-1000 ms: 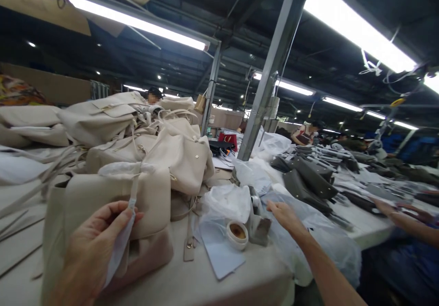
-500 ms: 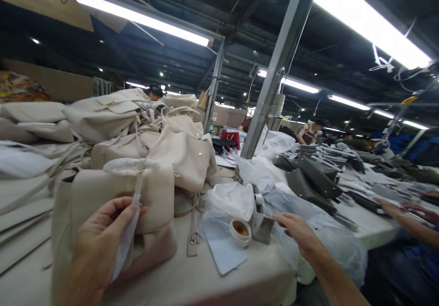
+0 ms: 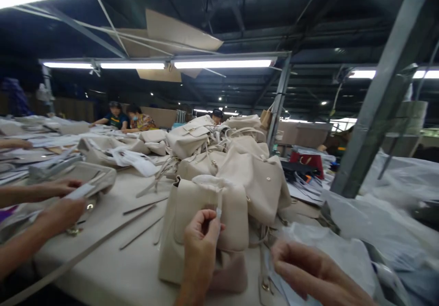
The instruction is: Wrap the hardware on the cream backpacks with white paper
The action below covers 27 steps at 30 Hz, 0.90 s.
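Note:
A cream bag [image 3: 171, 251] stands upright on the table in front of me. My left hand [image 3: 200, 244] pinches a white wrapping strip [image 3: 218, 213] around a thin strap at the bag's front. To the right of the bag is my right hand [image 3: 307, 267], blurred, with its fingers curled together; whatever they hold is hidden. Beneath it lie a pale sheet and a strap end with a gold-coloured buckle [image 3: 265, 285]. White padding [image 3: 207, 180] rests over the top of the bag.
Cream bags [image 3: 254, 182] are heaped behind. Another person's hands [image 3: 60, 212] work on a bag at the left, near loose straps [image 3: 99, 242]. Clear plastic [image 3: 377, 223] covers the right side, beside a slanted metal post [image 3: 380, 95]. More people sit farther back.
The view has swung left, bringing the neighbouring person's hands into sight. My right hand has come nearer the bag. My left hand keeps its pinch on the strip.

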{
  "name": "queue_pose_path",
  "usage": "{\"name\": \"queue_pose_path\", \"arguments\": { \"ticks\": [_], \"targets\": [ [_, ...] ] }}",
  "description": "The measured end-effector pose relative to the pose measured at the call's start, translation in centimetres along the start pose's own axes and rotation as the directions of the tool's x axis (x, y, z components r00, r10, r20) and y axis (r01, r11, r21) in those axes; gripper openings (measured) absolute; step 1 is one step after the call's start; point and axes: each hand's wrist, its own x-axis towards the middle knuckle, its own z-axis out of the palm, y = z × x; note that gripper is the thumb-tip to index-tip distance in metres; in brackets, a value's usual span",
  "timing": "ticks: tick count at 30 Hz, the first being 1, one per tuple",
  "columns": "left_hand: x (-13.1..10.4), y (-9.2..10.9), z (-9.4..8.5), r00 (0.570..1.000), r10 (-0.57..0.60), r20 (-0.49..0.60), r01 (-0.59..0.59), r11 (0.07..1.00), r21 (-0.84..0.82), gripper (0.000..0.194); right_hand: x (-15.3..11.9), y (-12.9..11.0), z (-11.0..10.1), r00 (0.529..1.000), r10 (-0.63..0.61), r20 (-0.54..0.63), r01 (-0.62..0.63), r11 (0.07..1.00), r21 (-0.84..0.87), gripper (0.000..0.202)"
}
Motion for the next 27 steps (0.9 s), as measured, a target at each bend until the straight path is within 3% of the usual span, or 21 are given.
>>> {"name": "queue_pose_path", "arguments": {
  "ticks": [3,6,10,16,27],
  "targets": [
    [-0.4,-0.2,-0.2,0.999,0.017,0.027,-0.016,1.000,-0.027,0.019,3.2,-4.5,4.6,0.980,-0.154,0.125,0.155,0.988,0.007,0.032],
    [-0.8,-0.5,-0.3,0.996,0.062,0.063,-0.059,0.997,-0.047,0.018,6.3,-5.7,6.5,0.969,-0.223,0.109,0.231,0.970,-0.078,0.028],
    [-1.1,-1.2,-0.4,0.989,0.140,0.050,-0.143,0.989,0.041,0.020,8.9,-5.2,7.0,0.976,-0.210,0.060,0.218,0.951,-0.217,0.026],
    [-1.2,-2.0,-0.4,0.971,0.240,0.020,-0.240,0.959,0.147,0.017,9.9,-4.4,7.1,0.970,-0.240,-0.038,0.190,0.848,-0.495,0.020],
    [-1.3,-2.4,-0.3,0.974,0.203,-0.098,-0.202,0.979,0.022,0.025,9.7,-5.0,7.8,0.982,-0.189,0.020,0.184,0.917,-0.353,0.022]
  ]
}}
